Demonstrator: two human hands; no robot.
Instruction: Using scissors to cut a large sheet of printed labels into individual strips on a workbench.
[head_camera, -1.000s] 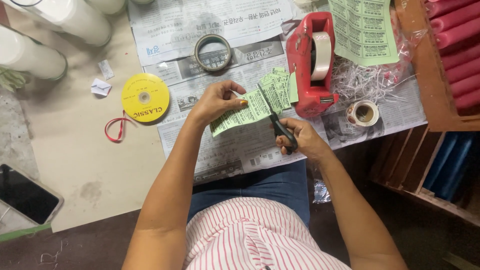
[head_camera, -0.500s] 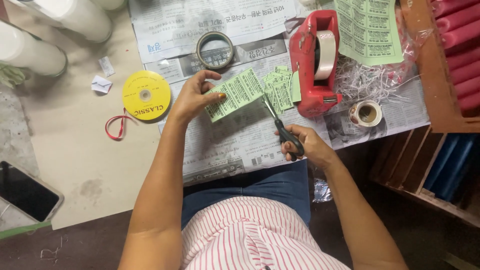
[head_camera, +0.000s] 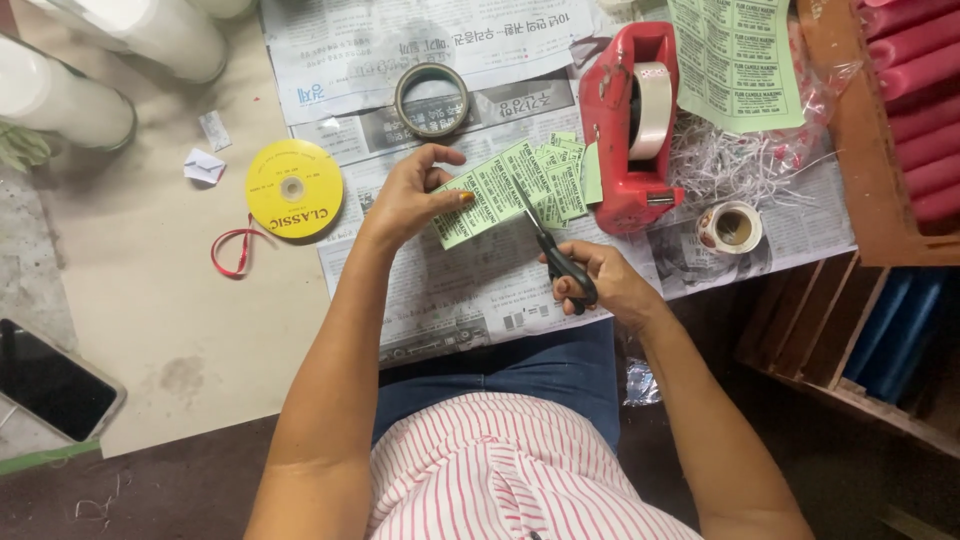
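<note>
our left hand (head_camera: 410, 195) pinched the green label strip (head_camera: 490, 195); our right hand (head_camera: 600, 285) gripped the scissors (head_camera: 548, 245), blades seemingly in the paper. a slack strip risked a crooked cut.

Green label strip (head_camera: 490, 195) on newspaper; dark phone screen (head_camera: 50, 385) far left

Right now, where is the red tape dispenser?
In the head view the red tape dispenser stands upper right of centre on the newspaper, just right of the cut green labels and left of the shredded paper.
</note>
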